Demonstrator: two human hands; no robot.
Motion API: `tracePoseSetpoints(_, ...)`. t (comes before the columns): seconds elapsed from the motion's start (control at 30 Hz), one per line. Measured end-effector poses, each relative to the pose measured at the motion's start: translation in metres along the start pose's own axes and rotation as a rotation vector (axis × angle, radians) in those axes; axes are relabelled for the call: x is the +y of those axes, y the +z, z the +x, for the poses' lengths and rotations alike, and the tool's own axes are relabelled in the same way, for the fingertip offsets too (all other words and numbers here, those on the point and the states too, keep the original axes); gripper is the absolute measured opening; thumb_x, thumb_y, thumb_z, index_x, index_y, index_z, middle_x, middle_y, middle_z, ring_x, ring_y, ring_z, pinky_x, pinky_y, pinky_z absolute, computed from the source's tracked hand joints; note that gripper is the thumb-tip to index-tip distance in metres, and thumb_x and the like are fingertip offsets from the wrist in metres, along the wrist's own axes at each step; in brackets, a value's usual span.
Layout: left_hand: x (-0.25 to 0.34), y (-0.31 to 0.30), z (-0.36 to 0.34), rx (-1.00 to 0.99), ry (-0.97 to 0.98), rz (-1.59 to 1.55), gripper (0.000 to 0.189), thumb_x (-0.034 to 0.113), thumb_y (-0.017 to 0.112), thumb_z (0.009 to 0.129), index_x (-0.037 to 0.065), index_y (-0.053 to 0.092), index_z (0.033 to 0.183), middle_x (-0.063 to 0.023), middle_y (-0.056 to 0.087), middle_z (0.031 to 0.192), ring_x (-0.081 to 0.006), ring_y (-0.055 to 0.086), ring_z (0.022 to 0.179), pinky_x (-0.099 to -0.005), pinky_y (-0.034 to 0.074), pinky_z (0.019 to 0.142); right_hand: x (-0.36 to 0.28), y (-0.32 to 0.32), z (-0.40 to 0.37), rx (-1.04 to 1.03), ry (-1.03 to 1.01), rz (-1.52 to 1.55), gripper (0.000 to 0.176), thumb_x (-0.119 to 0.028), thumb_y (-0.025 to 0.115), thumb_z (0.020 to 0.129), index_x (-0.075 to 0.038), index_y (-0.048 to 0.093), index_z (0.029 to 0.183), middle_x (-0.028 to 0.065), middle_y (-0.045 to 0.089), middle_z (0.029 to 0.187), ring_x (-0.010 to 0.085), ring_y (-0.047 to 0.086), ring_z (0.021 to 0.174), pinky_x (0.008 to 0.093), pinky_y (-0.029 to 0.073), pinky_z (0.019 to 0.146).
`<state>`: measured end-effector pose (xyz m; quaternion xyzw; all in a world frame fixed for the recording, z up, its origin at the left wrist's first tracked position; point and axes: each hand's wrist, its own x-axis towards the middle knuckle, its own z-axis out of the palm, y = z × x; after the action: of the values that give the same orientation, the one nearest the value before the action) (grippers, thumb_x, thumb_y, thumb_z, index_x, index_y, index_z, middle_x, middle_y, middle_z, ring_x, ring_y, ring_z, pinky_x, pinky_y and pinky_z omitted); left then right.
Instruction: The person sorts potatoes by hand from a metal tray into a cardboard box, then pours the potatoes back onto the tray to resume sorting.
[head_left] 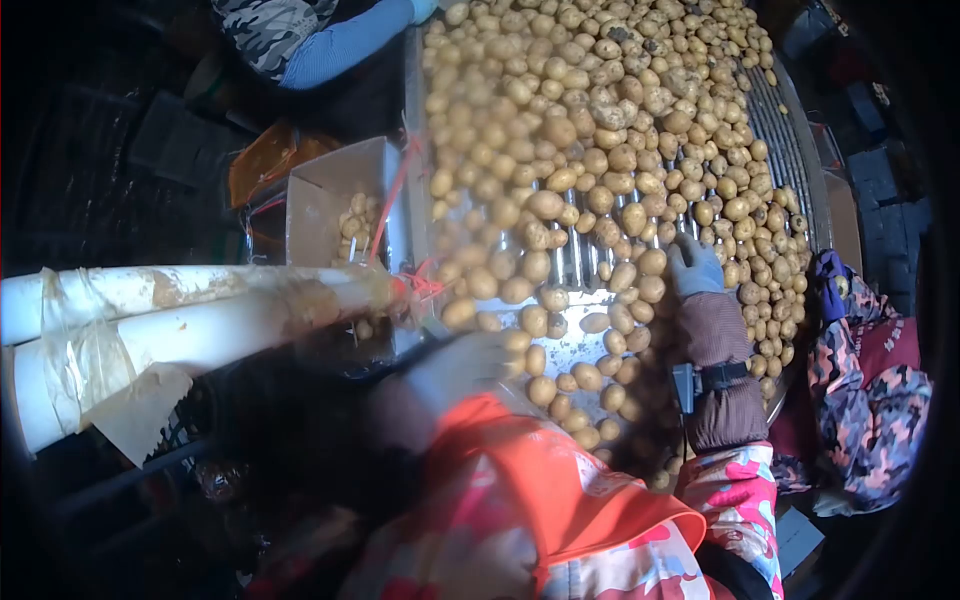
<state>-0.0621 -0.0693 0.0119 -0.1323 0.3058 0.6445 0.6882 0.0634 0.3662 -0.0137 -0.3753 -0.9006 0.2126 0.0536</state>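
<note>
Many potatoes (545,205) cover a metal roller conveyor (778,115) in front of me. My right hand (695,268), in a pale grey-blue glove, rests among them right of the middle, fingers stretched forward and apart and no potato visibly gripped. My left hand (465,368), also in a pale glove, is low at the conveyor's left edge beside several potatoes. Motion blur smears its fingers, so whether it holds anything cannot be made out. Between my hands, more potatoes lie on a pale metal surface (580,335) below the rollers.
White tubes (200,325) wrapped in tape jut in from the left, near my left arm. Behind them stands a box (325,200) with potatoes inside. A co-worker's sleeve (350,45) reaches in at top left. Another person's patterned sleeve (870,400) is at right.
</note>
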Motion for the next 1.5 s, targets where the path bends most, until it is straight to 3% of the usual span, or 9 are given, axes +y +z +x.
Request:
tracePoseSetpoints(0.13, -0.012, 0.045, 0.076, 0.064, -0.059, 0.18, 0.045, 0.038, 0.049, 0.101, 0.014, 0.053, 0.138, -0.0074, 0.055, 0.14, -0.026, 0.049, 0.129, -0.0403, 0.042, 0.107, -0.046, 0.005, -0.059, -0.011, -0.137, 0.448, 0.039, -0.024, 0.066, 0.095, -0.004, 0.063, 0.128, 0.0116, 0.067, 0.116, 0.021, 0.063, 0.107, 0.0334, 0.051, 0.095)
tracePoseSetpoints(0.23, -0.005, 0.082, 0.091, 0.08, 0.028, -0.126, 0.045, 0.04, 0.052, 0.099, 0.012, 0.056, 0.135, -0.01, 0.05, 0.146, -0.0276, 0.042, 0.137, -0.044, 0.037, 0.113, -0.118, -0.028, -0.058, -0.593, -0.581, 0.581, 0.04, -0.025, 0.063, 0.097, -0.002, 0.061, 0.131, 0.017, 0.066, 0.122, 0.0288, 0.063, 0.113, 0.0386, 0.047, 0.101)
tracePoseSetpoints(0.33, -0.003, 0.059, 0.075, -0.21, -0.172, -0.701, 0.045, 0.043, 0.056, 0.097, 0.013, 0.057, 0.131, -0.0082, 0.055, 0.134, -0.0268, 0.049, 0.126, -0.0483, 0.04, 0.11, -0.165, -0.032, 0.024, -0.197, -0.77, 0.401, 0.04, -0.024, 0.063, 0.096, -0.003, 0.061, 0.13, 0.0199, 0.064, 0.124, 0.0323, 0.061, 0.118, 0.0397, 0.047, 0.102)
tracePoseSetpoints(0.4, 0.009, 0.074, 0.055, 0.268, -0.102, -0.307, 0.036, 0.036, 0.055, 0.099, 0.008, 0.059, 0.122, -0.0092, 0.06, 0.124, -0.0282, 0.054, 0.119, -0.0495, 0.043, 0.108, -0.178, -0.015, 0.112, 0.102, -0.695, 0.242, 0.046, -0.025, 0.065, 0.092, -0.008, 0.059, 0.134, 0.0185, 0.058, 0.138, 0.037, 0.053, 0.128, 0.0439, 0.043, 0.107)
tracePoseSetpoints(0.73, 0.021, 0.069, 0.032, 0.18, -0.008, -0.162, 0.042, 0.025, 0.053, 0.102, 0.006, 0.051, 0.139, -0.011, 0.057, 0.139, -0.0202, 0.061, 0.106, -0.0373, 0.052, 0.094, -0.123, -0.006, 0.042, 0.033, -0.486, -0.269, 0.051, -0.012, 0.072, 0.079, -0.015, 0.062, 0.128, 0.0102, 0.065, 0.108, 0.0323, 0.061, 0.1, 0.0439, 0.05, 0.087)
tracePoseSetpoints(0.93, -0.009, 0.029, 0.05, -0.02, 0.052, -0.103, 0.041, 0.03, 0.066, 0.096, 0.004, 0.055, 0.127, -0.0145, 0.064, 0.119, -0.0256, 0.063, 0.1, -0.0379, 0.054, 0.092, -0.178, -0.022, -0.061, -0.461, -0.895, 0.567, 0.035, -0.017, 0.063, 0.094, -0.002, 0.063, 0.126, 0.0189, 0.066, 0.114, 0.0371, 0.061, 0.11, 0.0456, 0.047, 0.097)
tracePoseSetpoints(1.17, 0.018, 0.034, 0.001, 0.182, 0.039, -0.165, 0.036, 0.028, 0.065, 0.096, 0.005, 0.057, 0.123, -0.0132, 0.065, 0.114, -0.0241, 0.064, 0.096, -0.0377, 0.055, 0.087, -0.222, 0.036, 0.017, 0.077, -0.835, -0.004, 0.035, -0.029, 0.065, 0.086, -0.009, 0.065, 0.114, 0.0146, 0.062, 0.111, 0.0353, 0.059, 0.106, 0.0465, 0.049, 0.091)
tracePoseSetpoints(1.37, 0.034, 0.026, -0.025, 0.281, 0.129, 0.087, 0.033, 0.026, 0.062, 0.097, 0.004, 0.058, 0.122, -0.0119, 0.066, 0.114, -0.0229, 0.064, 0.097, -0.0379, 0.055, 0.086, -0.205, 0.007, -0.052, -0.349, -0.411, -0.17, 0.03, -0.027, 0.071, 0.076, -0.011, 0.066, 0.101, 0.0083, 0.061, 0.102, 0.0322, 0.059, 0.1, 0.0449, 0.049, 0.084)
tracePoseSetpoints(1.5, 0.046, 0.033, -0.055, 0.303, 0.218, 0.598, 0.03, 0.024, 0.06, 0.098, 0.004, 0.059, 0.121, -0.0109, 0.066, 0.113, -0.0221, 0.064, 0.098, -0.0381, 0.054, 0.084, -0.14, -0.006, -0.122, -0.024, -0.591, -0.096, 0.028, -0.022, 0.069, 0.075, -0.01, 0.067, 0.1, 0.0088, 0.064, 0.106, 0.0327, 0.06, 0.101, 0.0454, 0.049, 0.085)
